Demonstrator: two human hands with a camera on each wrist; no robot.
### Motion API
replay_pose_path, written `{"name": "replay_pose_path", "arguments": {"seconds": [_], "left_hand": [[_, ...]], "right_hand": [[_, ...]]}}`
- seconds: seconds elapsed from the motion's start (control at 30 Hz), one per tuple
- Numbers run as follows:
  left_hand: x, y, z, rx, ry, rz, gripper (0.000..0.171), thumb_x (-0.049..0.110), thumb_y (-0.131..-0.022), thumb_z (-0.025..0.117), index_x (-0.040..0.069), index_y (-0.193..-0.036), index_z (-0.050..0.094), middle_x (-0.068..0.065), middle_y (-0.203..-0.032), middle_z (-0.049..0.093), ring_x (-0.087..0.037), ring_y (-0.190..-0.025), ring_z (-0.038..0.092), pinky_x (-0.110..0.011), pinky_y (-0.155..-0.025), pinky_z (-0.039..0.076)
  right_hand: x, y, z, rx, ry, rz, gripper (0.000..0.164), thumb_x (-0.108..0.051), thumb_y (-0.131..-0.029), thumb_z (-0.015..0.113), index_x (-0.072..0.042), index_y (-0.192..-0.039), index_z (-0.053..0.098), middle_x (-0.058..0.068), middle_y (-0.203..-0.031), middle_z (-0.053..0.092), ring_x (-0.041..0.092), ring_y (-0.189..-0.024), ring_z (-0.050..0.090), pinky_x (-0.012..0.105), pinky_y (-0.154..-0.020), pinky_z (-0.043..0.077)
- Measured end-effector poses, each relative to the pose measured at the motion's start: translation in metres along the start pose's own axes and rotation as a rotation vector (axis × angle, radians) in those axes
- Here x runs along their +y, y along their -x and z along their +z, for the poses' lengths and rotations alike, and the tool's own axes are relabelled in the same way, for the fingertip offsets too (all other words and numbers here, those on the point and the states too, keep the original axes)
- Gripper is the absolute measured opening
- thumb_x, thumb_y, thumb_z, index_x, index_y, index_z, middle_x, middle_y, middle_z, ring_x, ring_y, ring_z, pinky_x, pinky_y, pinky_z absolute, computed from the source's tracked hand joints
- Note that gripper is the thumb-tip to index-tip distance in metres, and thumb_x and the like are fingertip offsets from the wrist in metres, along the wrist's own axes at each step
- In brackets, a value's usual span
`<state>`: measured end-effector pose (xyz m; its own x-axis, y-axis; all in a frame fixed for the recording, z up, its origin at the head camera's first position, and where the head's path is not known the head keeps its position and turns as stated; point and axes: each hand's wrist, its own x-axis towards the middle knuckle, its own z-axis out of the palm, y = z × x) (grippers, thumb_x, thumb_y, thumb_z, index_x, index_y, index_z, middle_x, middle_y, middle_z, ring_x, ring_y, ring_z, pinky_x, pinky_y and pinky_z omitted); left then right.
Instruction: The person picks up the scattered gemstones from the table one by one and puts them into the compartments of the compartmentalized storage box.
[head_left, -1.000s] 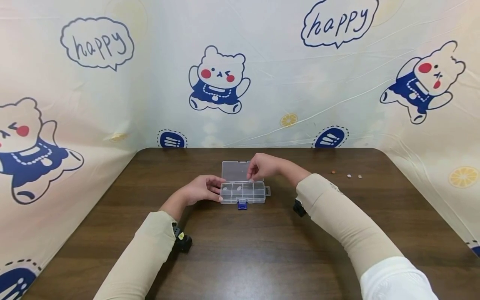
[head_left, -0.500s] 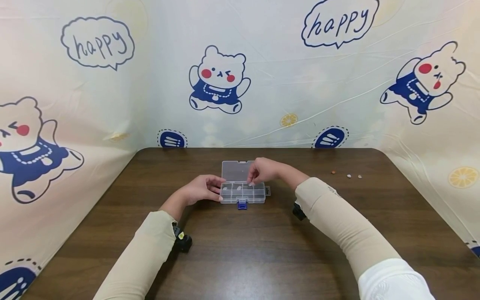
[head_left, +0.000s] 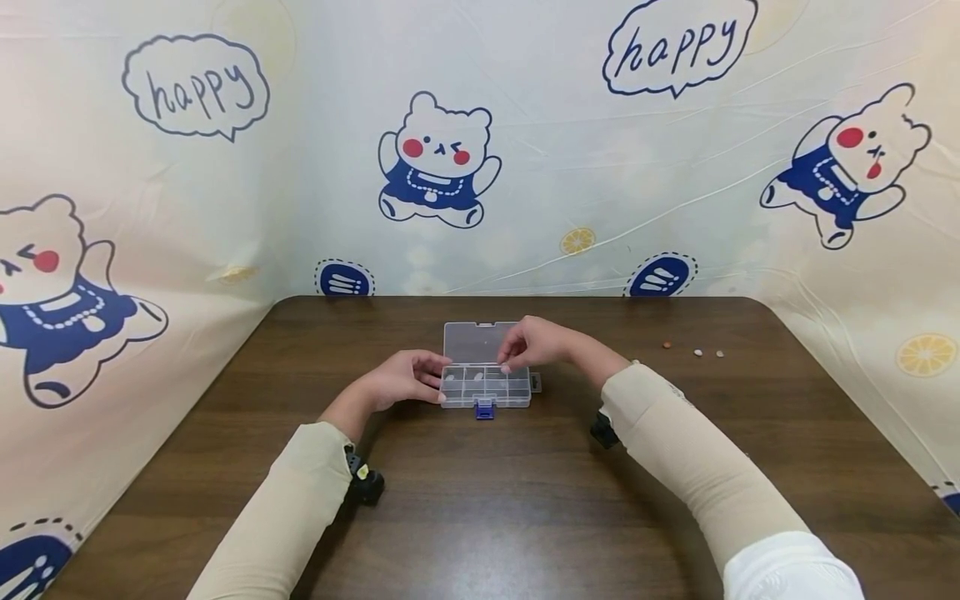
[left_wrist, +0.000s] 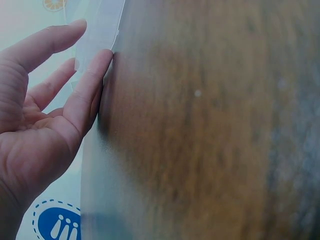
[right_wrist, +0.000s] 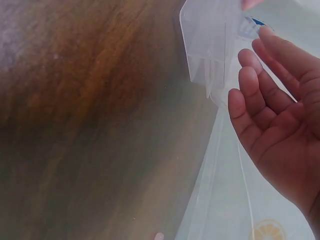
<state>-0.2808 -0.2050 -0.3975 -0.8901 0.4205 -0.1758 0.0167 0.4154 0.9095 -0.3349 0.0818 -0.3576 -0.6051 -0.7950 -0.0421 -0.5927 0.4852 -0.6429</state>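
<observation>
A clear plastic compartment box (head_left: 485, 387) stands on the table with its lid (head_left: 470, 342) raised at the back and a blue latch (head_left: 484, 411) in front. My left hand (head_left: 401, 379) holds the box's left end, thumb near the front corner and fingers at the back. My right hand (head_left: 536, 342) is over the back row, fingers loosely bent, with no piece showing between the fingertips in the right wrist view. A small whitish piece (head_left: 506, 369) shows just below those fingertips. Other whitish pieces (head_left: 478, 377) lie in the left back compartments.
To the right on the brown table (head_left: 480, 500) lie a small orange-brown piece (head_left: 667, 344), a white piece (head_left: 698, 352) and a pale piece (head_left: 720, 354). A printed cloth (head_left: 525, 167) hangs behind the table's far edge.
My right hand came down to the back row with a small whitish piece, then shifted slightly right, its fingertips parting from the piece. My left hand and the box stayed put.
</observation>
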Motion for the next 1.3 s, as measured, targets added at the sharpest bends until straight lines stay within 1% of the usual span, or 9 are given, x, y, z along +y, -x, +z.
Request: {"name": "replay_pose_path", "arguments": {"seconds": [0.17, 0.37, 0.7, 0.83, 0.97, 1.1, 1.2, 1.3], "left_hand": [[-0.001, -0.001, 0.000, 0.000, -0.004, -0.002, 0.066, -0.001, -0.076, 0.081, -0.002, -0.135, 0.052, -0.021, -0.122, 0.057, -0.030, -0.108, 0.060, -0.036, -0.090, 0.053], [-0.001, -0.002, 0.000, 0.000, -0.006, 0.005, 0.067, 0.000, -0.076, 0.081, -0.002, -0.136, 0.051, -0.020, -0.122, 0.056, -0.030, -0.108, 0.060, -0.036, -0.090, 0.053], [-0.001, 0.000, 0.001, 0.005, -0.011, -0.003, 0.066, 0.001, -0.075, 0.082, -0.001, -0.134, 0.053, -0.019, -0.121, 0.057, -0.029, -0.107, 0.060, -0.036, -0.089, 0.053], [0.000, 0.000, 0.001, 0.015, -0.009, -0.016, 0.065, 0.000, -0.075, 0.083, 0.002, -0.134, 0.055, -0.017, -0.121, 0.057, -0.027, -0.106, 0.060, -0.035, -0.089, 0.053], [0.000, 0.000, 0.001, 0.014, -0.007, -0.015, 0.065, 0.000, -0.075, 0.082, 0.001, -0.134, 0.054, -0.018, -0.121, 0.057, -0.028, -0.106, 0.060, -0.035, -0.089, 0.053], [0.000, 0.000, 0.000, 0.006, -0.013, -0.006, 0.065, 0.000, -0.076, 0.082, -0.001, -0.134, 0.053, -0.019, -0.122, 0.057, -0.029, -0.107, 0.060, -0.036, -0.089, 0.053], [0.001, 0.000, 0.000, 0.014, -0.011, -0.015, 0.064, 0.000, -0.075, 0.082, 0.001, -0.134, 0.054, -0.018, -0.121, 0.057, -0.028, -0.107, 0.060, -0.035, -0.089, 0.053], [0.000, 0.000, 0.000, 0.009, -0.012, -0.009, 0.064, 0.000, -0.076, 0.082, 0.000, -0.134, 0.054, -0.018, -0.121, 0.057, -0.028, -0.106, 0.060, -0.035, -0.089, 0.053]], "right_hand": [[0.003, 0.009, 0.000, 0.044, -0.020, -0.018, 0.014, -0.016, -0.087, 0.076, -0.007, -0.097, 0.074, -0.003, -0.083, 0.069, 0.011, -0.072, 0.057, 0.026, -0.066, 0.049], [0.004, 0.016, 0.003, 0.094, -0.056, -0.026, 0.021, -0.016, -0.086, 0.077, -0.003, -0.101, 0.074, -0.002, -0.085, 0.068, 0.013, -0.075, 0.059, 0.027, -0.067, 0.050], [-0.002, 0.029, 0.005, 0.172, -0.101, -0.007, 0.024, -0.016, -0.086, 0.076, -0.004, -0.106, 0.073, -0.001, -0.084, 0.068, 0.017, -0.076, 0.059, 0.029, -0.067, 0.049], [-0.002, 0.032, 0.006, 0.209, -0.111, -0.003, 0.026, -0.018, -0.086, 0.076, -0.003, -0.108, 0.073, 0.000, -0.086, 0.068, 0.018, -0.077, 0.059, 0.029, -0.068, 0.050], [0.001, 0.035, 0.007, 0.240, -0.126, 0.004, 0.029, -0.020, -0.086, 0.077, -0.003, -0.109, 0.072, 0.001, -0.087, 0.068, 0.018, -0.077, 0.059, 0.031, -0.068, 0.051], [0.002, 0.038, 0.007, 0.264, -0.128, 0.011, 0.030, -0.021, -0.086, 0.077, -0.003, -0.109, 0.072, 0.001, -0.086, 0.067, 0.019, -0.077, 0.059, 0.032, -0.069, 0.051], [0.002, 0.040, 0.007, 0.276, -0.127, 0.028, 0.030, -0.021, -0.086, 0.077, -0.003, -0.109, 0.072, 0.000, -0.084, 0.067, 0.020, -0.077, 0.059, 0.033, -0.068, 0.051], [0.001, 0.042, 0.007, 0.276, -0.126, 0.043, 0.030, -0.021, -0.085, 0.077, -0.004, -0.110, 0.072, 0.000, -0.084, 0.067, 0.021, -0.077, 0.058, 0.033, -0.068, 0.050]]}}
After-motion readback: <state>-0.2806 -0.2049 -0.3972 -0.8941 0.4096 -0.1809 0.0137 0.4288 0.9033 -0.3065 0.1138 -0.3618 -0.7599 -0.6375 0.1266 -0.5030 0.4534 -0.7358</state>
